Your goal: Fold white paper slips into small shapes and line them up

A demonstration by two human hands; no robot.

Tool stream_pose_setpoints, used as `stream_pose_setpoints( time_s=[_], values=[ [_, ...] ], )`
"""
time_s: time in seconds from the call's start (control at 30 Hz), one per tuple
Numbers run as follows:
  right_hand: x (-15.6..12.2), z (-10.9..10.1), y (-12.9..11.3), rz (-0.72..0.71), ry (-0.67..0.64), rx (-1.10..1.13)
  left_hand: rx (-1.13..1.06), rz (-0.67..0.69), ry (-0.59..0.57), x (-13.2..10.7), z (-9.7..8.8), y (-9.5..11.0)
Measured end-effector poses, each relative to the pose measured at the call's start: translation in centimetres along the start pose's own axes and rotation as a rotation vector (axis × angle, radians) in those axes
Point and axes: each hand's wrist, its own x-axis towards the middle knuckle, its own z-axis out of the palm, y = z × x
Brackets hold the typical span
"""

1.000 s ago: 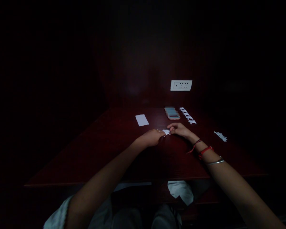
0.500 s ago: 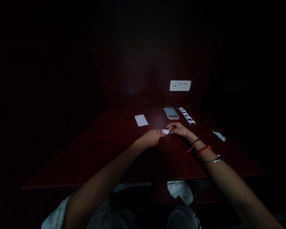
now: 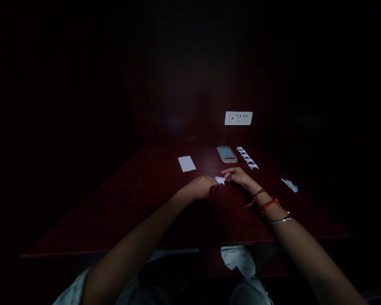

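Observation:
A small white paper star (image 3: 220, 181) is between my two hands, above or on the dark red table. My left hand (image 3: 200, 187) is closed on the star's left side, with thumb and fingers together at its edge; a ring shows on one finger. My right hand (image 3: 238, 176) is at the star's right point, index finger stretched out and thumb a little apart from it. Whether the right thumb touches the star is hard to see. Bracelets (image 3: 269, 206) circle my right wrist and forearm.
A white paper sheet (image 3: 187, 164) lies ahead on the left. A phone (image 3: 227, 154) lies near the back, beside a row of white paper pieces (image 3: 247, 158). More white paper pieces (image 3: 290, 185) are piled at right. A socket plate (image 3: 238, 118) is on the wall.
The star shows more fully between my hands, and my right fingers have eased off it with the index finger straighter. The whole scene has shifted slightly down in view.

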Motion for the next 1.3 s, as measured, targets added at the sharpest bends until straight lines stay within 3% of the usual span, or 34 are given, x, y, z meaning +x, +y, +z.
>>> stream_pose_setpoints(
  time_s=[0.1, 0.2, 0.33, 0.6, 0.8, 1.03, 1.3],
  values=[
    [-0.7, -0.5, -0.1, -0.197, 0.021, -0.230, -0.006, 0.043, -0.002, -0.1, 0.2, -0.8],
    [-1.7, -0.9, -0.4, -0.542, -0.033, -0.500, -0.023, 0.095, 0.001, -0.2, 0.6, -1.9],
    [-2.6, -1.1, -0.9, -0.717, -0.169, -0.667, -0.071, 0.119, 0.019, -0.3, 0.9, -2.7],
    [-2.5, -1.3, -1.6, -0.738, -0.260, -0.783, -0.108, 0.129, 0.013, -0.5, 0.5, -2.7],
    [-2.5, -1.2, -1.5, -0.665, -0.208, -0.816, -0.111, 0.067, -0.005, -0.5, 0.8, -3.1],
    [-3.1, -0.7, -1.8, -0.683, -0.167, -0.787, -0.083, 0.099, 0.019, -0.6, 0.3, -2.5],
    [-2.9, -0.3, -1.8, -0.665, -0.145, -0.831, -0.053, 0.039, -0.005, -0.6, 0.6, -2.4]
  ],
)
